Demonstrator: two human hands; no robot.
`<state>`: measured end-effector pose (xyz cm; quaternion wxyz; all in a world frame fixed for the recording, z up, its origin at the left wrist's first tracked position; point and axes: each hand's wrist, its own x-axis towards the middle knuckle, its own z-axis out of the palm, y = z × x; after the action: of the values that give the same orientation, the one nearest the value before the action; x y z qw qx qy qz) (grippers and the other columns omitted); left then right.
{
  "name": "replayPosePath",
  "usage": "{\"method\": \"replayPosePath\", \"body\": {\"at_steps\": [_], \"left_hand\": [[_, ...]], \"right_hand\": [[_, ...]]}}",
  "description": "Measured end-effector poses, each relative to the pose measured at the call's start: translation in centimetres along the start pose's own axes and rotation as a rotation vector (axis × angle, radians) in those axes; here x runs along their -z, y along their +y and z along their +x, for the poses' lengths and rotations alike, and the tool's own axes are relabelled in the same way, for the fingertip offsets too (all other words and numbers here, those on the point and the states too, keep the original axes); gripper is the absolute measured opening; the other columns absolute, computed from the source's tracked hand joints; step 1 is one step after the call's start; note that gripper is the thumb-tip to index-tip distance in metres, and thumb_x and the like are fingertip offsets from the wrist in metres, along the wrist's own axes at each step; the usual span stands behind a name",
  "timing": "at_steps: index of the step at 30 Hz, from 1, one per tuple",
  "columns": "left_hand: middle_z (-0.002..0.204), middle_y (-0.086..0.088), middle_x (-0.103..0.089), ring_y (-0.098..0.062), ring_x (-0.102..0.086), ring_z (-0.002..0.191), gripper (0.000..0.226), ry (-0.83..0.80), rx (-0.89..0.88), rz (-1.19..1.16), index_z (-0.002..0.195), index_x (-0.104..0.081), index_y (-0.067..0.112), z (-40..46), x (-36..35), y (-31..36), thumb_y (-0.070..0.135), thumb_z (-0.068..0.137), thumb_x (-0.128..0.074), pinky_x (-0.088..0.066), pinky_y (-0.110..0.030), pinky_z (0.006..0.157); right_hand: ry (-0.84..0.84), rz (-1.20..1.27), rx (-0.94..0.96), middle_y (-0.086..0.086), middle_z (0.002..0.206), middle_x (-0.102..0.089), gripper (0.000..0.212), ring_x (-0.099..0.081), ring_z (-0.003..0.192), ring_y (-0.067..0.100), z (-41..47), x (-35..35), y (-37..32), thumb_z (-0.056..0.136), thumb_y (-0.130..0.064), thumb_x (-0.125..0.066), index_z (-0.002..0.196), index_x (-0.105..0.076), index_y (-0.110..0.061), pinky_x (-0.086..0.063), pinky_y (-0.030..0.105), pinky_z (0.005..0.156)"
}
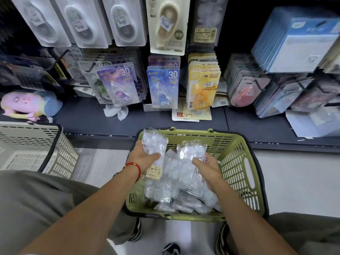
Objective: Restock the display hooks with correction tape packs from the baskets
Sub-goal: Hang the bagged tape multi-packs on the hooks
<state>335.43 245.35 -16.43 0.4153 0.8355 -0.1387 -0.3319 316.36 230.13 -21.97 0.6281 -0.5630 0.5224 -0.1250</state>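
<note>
A green basket (237, 144) stands on the floor in front of me, filled with several clear plastic correction tape packs (176, 183). My left hand (145, 158) grips a stack of packs (153, 144) held upright over the basket's left side. My right hand (207, 168) holds another clear pack (193, 150) above the pile. Above the basket, display hooks carry hanging tape packs: purple (119, 83), blue (162, 87) and yellow (202, 87).
A beige basket (46, 150) sits at the left on the floor. A dark shelf ledge (86, 118) bears a pastel pouch (27, 103), a crumpled tissue (116, 111) and loose cards. Blue boxes (298, 39) hang at the upper right. My knees flank the green basket.
</note>
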Motion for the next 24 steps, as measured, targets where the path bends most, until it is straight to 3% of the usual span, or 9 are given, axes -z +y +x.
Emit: {"method": "replayPosePath", "body": {"at_steps": [4, 6, 7, 10, 13, 16, 19, 22, 24], "left_hand": [[0.129, 0.002, -0.062, -0.024, -0.061, 0.112, 0.071, 0.005, -0.002, -0.058, 0.142, -0.047, 0.023, -0.6, -1.8, 0.7, 0.026, 0.085, -0.088, -0.049, -0.034, 0.097], [0.132, 0.002, -0.067, -0.025, -0.067, 0.116, 0.068, -0.017, -0.003, -0.208, 0.14, -0.05, 0.027, -0.8, -2.3, 1.4, 0.021, 0.085, -0.089, -0.055, -0.046, 0.104], [0.129, 0.002, -0.071, -0.024, -0.071, 0.113, 0.064, -0.03, -0.009, -0.282, 0.136, -0.052, 0.031, -0.9, -2.6, 1.9, 0.02, 0.084, -0.089, -0.058, -0.049, 0.1], [0.111, 0.014, -0.077, -0.009, -0.077, 0.096, 0.054, -0.1, -0.059, -0.479, 0.121, -0.054, 0.04, -1.5, -3.1, 3.4, 0.021, 0.085, -0.09, -0.065, -0.032, 0.075], [0.097, 0.036, -0.074, 0.012, -0.073, 0.089, 0.045, -0.193, -0.109, -0.631, 0.115, -0.048, 0.045, -1.9, -2.6, 4.6, 0.023, 0.093, -0.08, -0.056, -0.01, 0.062], [0.115, 0.024, -0.077, -0.004, -0.076, 0.103, 0.041, -0.233, -0.119, -0.769, 0.127, -0.049, 0.046, -2.1, -1.7, 5.7, 0.039, 0.093, -0.071, -0.064, -0.028, 0.075], [0.129, 0.0, -0.076, -0.027, -0.076, 0.113, 0.054, -0.255, -0.095, -0.895, 0.139, -0.049, 0.036, -2.6, -1.0, 7.0, 0.049, 0.089, -0.066, -0.063, -0.057, 0.089], [0.126, -0.011, -0.077, -0.037, -0.076, 0.11, 0.055, -0.275, -0.091, -0.969, 0.14, -0.053, 0.032, -3.1, -0.4, 8.9, 0.052, 0.089, -0.059, -0.065, -0.058, 0.079], [0.133, -0.015, -0.073, -0.039, -0.072, 0.118, 0.062, -0.306, -0.103, -1.008, 0.149, -0.051, 0.025, -3.3, 0.2, 10.5, 0.056, 0.095, -0.051, -0.064, -0.056, 0.086]], "right_hand": [[0.163, -0.127, 0.237, -0.022, 0.093, -0.058, 0.025, -0.057, 0.082, -0.001, -1.3, 0.9, -3.4, 0.087, -0.026, -0.072, 0.104, -0.054, -0.031, -0.043, 0.023, 0.071], [0.175, -0.163, 0.36, -0.022, 0.096, -0.062, 0.026, -0.06, 0.084, -0.005, -2.2, 1.0, -5.4, 0.084, -0.029, -0.071, 0.102, -0.054, -0.035, -0.046, 0.021, 0.073], [0.175, -0.169, 0.401, -0.018, 0.098, -0.066, 0.027, -0.063, 0.086, -0.002, -2.7, 0.7, -6.3, 0.082, -0.03, -0.071, 0.104, -0.056, -0.036, -0.049, 0.025, 0.075], [0.101, -0.175, 0.522, -0.016, 0.106, -0.069, 0.038, -0.065, 0.094, 0.001, -4.2, -0.8, -8.8, 0.085, -0.025, -0.078, 0.114, -0.059, -0.041, -0.053, 0.022, 0.079], [-0.013, -0.231, 0.607, -0.012, 0.123, -0.06, 0.049, -0.062, 0.108, 0.002, -5.2, -1.9, -10.7, 0.092, -0.041, -0.079, 0.137, -0.061, -0.035, -0.056, 0.024, 0.09], [-0.136, -0.153, 0.586, -0.011, 0.134, -0.051, 0.046, -0.056, 0.114, -0.008, -5.9, -1.9, -12.6, 0.102, -0.048, -0.063, 0.146, -0.061, -0.033, -0.051, 0.026, 0.104], [-0.089, -0.27, 0.64, -0.011, 0.13, -0.054, 0.045, -0.058, 0.102, -0.002, -5.9, -1.5, -14.6, 0.099, -0.031, -0.072, 0.142, -0.062, -0.038, -0.054, 0.025, 0.099], [-0.027, -0.378, 0.575, -0.015, 0.138, -0.053, 0.072, -0.056, 0.113, 0.009, -5.8, -0.9, -16.9, 0.085, -0.048, -0.083, 0.149, -0.052, -0.038, -0.052, 0.037, 0.104], [-0.106, -0.291, 0.458, -0.012, 0.138, -0.059, 0.077, -0.062, 0.12, 0.012, -5.9, -0.2, -18.8, 0.077, -0.061, -0.084, 0.143, -0.059, -0.032, -0.053, 0.045, 0.108]]}}
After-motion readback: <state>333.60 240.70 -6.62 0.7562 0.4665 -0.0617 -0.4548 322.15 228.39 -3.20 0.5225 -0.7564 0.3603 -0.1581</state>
